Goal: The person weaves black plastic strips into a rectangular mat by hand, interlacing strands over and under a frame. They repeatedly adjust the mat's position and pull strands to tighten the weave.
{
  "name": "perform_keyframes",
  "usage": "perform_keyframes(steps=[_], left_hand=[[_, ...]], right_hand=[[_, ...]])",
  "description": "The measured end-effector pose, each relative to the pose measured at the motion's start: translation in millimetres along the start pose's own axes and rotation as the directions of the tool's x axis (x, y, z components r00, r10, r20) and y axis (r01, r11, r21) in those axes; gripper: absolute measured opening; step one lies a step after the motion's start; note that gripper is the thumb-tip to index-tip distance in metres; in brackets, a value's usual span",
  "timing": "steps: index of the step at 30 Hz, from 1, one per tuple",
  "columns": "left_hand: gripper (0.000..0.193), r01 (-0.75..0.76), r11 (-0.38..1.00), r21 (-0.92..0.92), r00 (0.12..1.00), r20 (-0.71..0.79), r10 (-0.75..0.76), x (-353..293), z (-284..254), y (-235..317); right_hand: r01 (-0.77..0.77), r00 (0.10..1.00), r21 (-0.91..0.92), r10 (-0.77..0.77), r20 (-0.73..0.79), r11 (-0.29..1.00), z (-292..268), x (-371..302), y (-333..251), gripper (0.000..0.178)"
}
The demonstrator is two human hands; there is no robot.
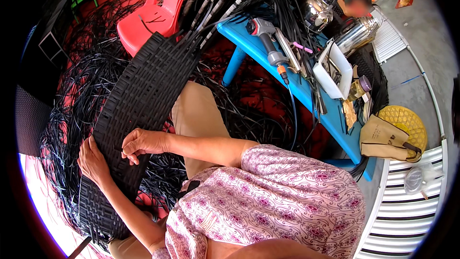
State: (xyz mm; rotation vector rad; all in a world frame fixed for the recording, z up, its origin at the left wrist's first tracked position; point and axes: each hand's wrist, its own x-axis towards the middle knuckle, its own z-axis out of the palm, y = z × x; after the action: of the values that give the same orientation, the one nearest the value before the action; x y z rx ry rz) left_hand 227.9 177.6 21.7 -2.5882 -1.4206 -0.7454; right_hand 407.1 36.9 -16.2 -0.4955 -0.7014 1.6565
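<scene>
A long black woven panel (pixel 129 96) of flat strips stretches across my lap, from the lower left up toward a red chair. My left hand (pixel 93 161) holds the panel's left edge, its fingers bent over the rim. Over the middle of the panel, my right hand (pixel 142 144) pinches a short dark strip (pixel 118 149) between thumb and fingers. The strip's end shows just left of the fingertips; the rest is hidden by the hand. Loose strips trail from the panel's far end.
Tangled black strips (pixel 79 96) cover the red floor around the panel. A red chair (pixel 136 24) stands ahead. On the blue table (pixel 297 84) at right lie a corded power tool (pixel 268 43), a white bin (pixel 335 79) and a jar (pixel 358 88). A person sits beyond it.
</scene>
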Motion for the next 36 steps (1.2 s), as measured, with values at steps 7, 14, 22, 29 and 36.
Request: perform_keyframes(steps=[7,14,22,29,36], left_hand=[[0.044,-0.015,1.000,-0.016,1.000,-0.022,0.015,-0.1,-2.6,4.1],[0.043,-0.007,1.000,-0.004,1.000,-0.022,0.007,-0.3,-1.3,2.8],[0.043,-0.005,1.000,-0.003,1.000,-0.029,0.004,-0.5,-2.3,3.5],[0.043,-0.025,1.000,-0.003,0.999,-0.029,0.025,-1.7,-1.1,0.9],[0.039,-0.020,1.000,-0.021,0.999,-0.046,0.019,-1.0,-5.6,1.6]], right_hand=[[-0.015,1.000,0.026,0.016,-0.022,1.000,-0.3,-0.9,-0.1,0.028],[-0.012,1.000,0.000,0.012,-0.014,1.000,0.2,-0.7,-0.6,0.028],[-0.007,1.000,0.004,0.007,-0.006,1.000,0.3,-0.3,-0.4,0.028],[-0.007,1.000,0.024,0.008,-0.010,1.000,0.3,-0.9,1.8,0.028],[0.032,0.999,-0.067,-0.032,-0.002,0.997,3.7,0.9,3.0,0.031]])
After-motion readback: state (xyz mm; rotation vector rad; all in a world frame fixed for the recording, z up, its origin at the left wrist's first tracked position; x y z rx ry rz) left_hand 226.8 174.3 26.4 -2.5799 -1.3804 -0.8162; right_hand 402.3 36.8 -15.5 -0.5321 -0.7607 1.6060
